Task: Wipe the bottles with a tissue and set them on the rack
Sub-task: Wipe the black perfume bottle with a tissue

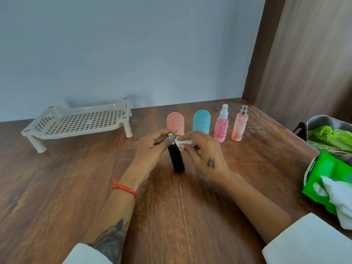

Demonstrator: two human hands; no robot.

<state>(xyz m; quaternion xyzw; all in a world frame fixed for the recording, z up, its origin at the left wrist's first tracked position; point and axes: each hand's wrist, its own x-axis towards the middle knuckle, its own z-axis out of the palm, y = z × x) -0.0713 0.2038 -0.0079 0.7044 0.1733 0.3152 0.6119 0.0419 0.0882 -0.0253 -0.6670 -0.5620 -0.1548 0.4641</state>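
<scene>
Both hands work mid-tabletop: the left hand [152, 149] pinches the black bottle [177, 159] at its gold cap, while the right hand [202, 151] pinches a tissue [181, 142] against its shoulder. Wiping is underway; next, I judge, comes carrying it to the one rack [76, 122] at the far left edge. Four bottles wait along the far edge: coral [175, 122], teal [201, 121], two pink sprays [221, 126] [239, 124].
</scene>
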